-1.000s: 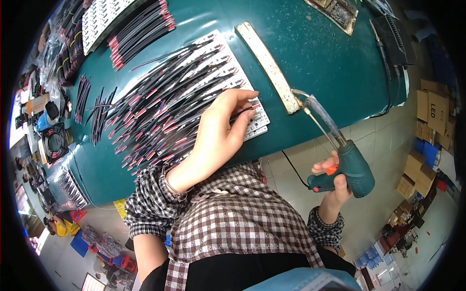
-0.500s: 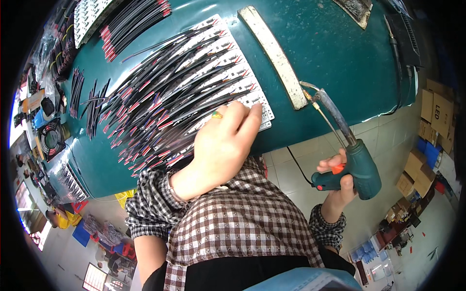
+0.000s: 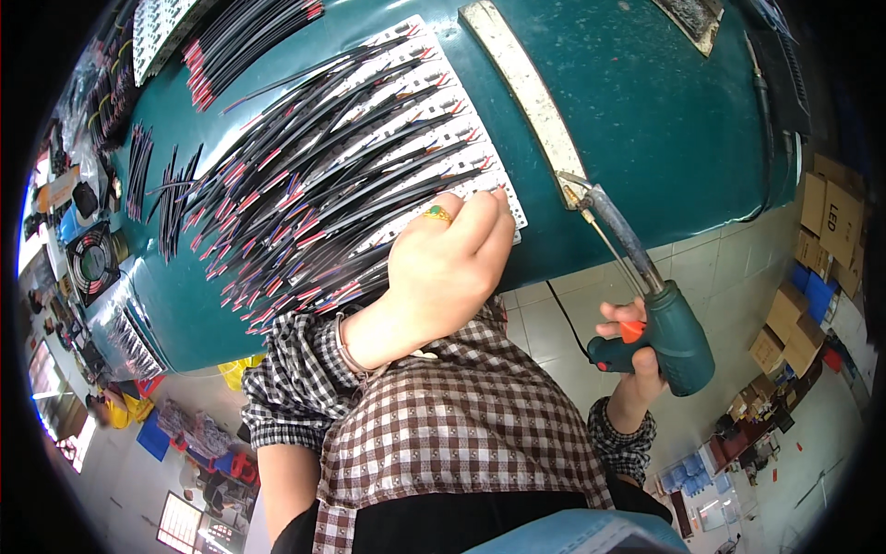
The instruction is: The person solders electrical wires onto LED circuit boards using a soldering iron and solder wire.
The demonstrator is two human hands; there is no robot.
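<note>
My right hand (image 3: 639,374) grips the handle of a dark green soldering gun (image 3: 681,337) with a red trigger, off the near edge of the table. Its metal tip reaches the near end of a long pale, stained strip (image 3: 526,83), appearing to touch it. Bent and drawn together, the fingers of my left hand (image 3: 452,258) rest at the near right corner of a white circuit board panel (image 3: 475,143). Whatever they pinch is hidden under them. Black-sleeved wires (image 3: 305,185) with red, white and blue ends lie in rows across the panel.
More wire bundles (image 3: 245,46) and another white board panel (image 3: 161,37) lie far left on the green table (image 3: 637,120). A small fan (image 3: 92,261) stands at the left. A dark stained pad (image 3: 692,20) lies far right. Cardboard boxes (image 3: 835,217) stand beyond the table at right.
My left hand has shifted right along the panel's near edge. The soldering gun has moved slightly left and nearer, its tip now over the strip's near end.
</note>
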